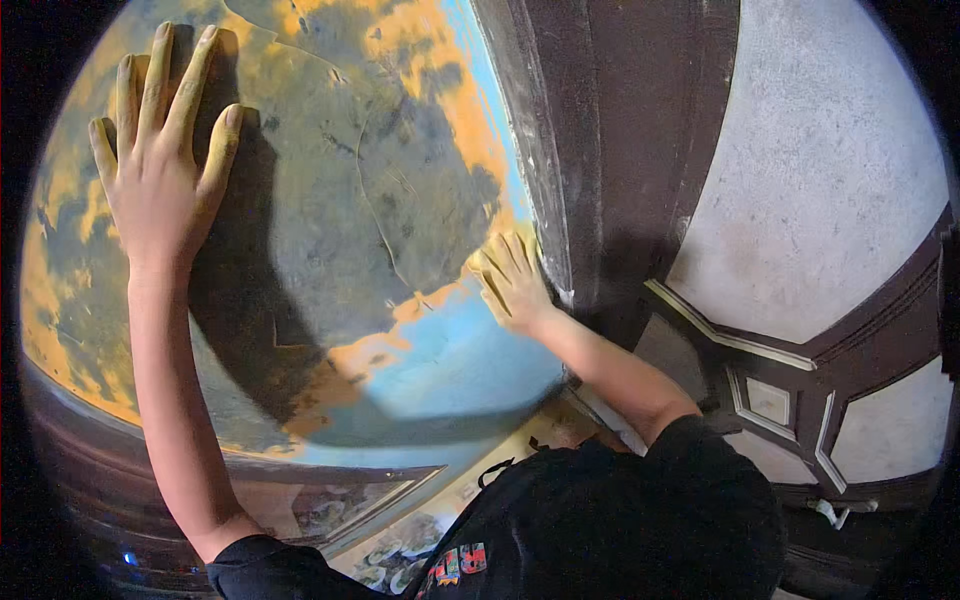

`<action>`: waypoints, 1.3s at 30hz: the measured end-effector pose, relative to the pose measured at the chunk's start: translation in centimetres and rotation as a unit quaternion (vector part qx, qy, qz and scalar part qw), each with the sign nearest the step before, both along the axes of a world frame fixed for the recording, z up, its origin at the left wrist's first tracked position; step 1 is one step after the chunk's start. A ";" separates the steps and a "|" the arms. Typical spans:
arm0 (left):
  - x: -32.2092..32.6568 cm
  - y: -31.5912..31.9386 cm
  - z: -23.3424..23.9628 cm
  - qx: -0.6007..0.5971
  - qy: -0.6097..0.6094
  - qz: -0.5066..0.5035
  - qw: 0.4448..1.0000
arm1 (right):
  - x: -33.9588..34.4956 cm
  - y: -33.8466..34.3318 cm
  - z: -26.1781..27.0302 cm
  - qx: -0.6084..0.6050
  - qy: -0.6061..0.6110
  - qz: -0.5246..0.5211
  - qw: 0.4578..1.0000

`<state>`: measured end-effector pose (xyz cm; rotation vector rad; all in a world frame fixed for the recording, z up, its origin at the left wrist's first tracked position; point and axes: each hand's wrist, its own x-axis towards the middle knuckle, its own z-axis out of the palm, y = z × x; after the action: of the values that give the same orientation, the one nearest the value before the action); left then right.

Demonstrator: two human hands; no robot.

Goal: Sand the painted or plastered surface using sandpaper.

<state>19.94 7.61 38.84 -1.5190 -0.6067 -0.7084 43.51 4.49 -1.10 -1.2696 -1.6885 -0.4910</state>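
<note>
A cracked wall panel (pixel 322 172) with patchy grey-green, orange and light blue paint fills the upper left. Flat on it rests my left hand (pixel 161 150), fingers spread and yellowish with dust or paint, holding nothing. Lower and to the right, my right hand (pixel 517 281) presses against the panel near its right border. A small yellowish pad or folded sheet (pixel 487 274) seems to lie under its fingers; its exact kind is unclear. Light blue paint (pixel 465 360) shows just below this hand.
Dark brown wood trim (pixel 637 112) borders the panel on the right. Beyond it are a pale wall section (pixel 810 165) and dark panelling with a small framed square (pixel 769 401). A metal handle (pixel 832 512) sits at lower right. Dark moulding (pixel 97 450) runs along the lower left.
</note>
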 end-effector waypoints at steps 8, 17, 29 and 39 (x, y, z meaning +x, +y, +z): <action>-0.4 -0.4 -0.4 -0.019 0.063 -0.056 0.996 | 2.7 3.9 24.9 0.304 -0.018 0.053 0.951; -2.0 -1.3 -1.7 -0.033 0.045 -0.007 0.998 | -1.0 -1.6 -9.5 -0.034 0.094 -0.062 0.993; -3.1 -2.6 -3.0 -0.052 0.014 0.143 0.988 | -2.9 2.5 12.7 0.143 0.052 -0.032 0.988; -3.9 -2.8 -4.9 -0.047 0.036 0.157 0.986 | -8.6 -1.5 -6.0 -0.063 0.104 -0.006 0.993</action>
<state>16.07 4.81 33.92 -1.4849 -0.8131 -0.3865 34.88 2.94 -7.14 -1.3731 -1.5564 -0.2522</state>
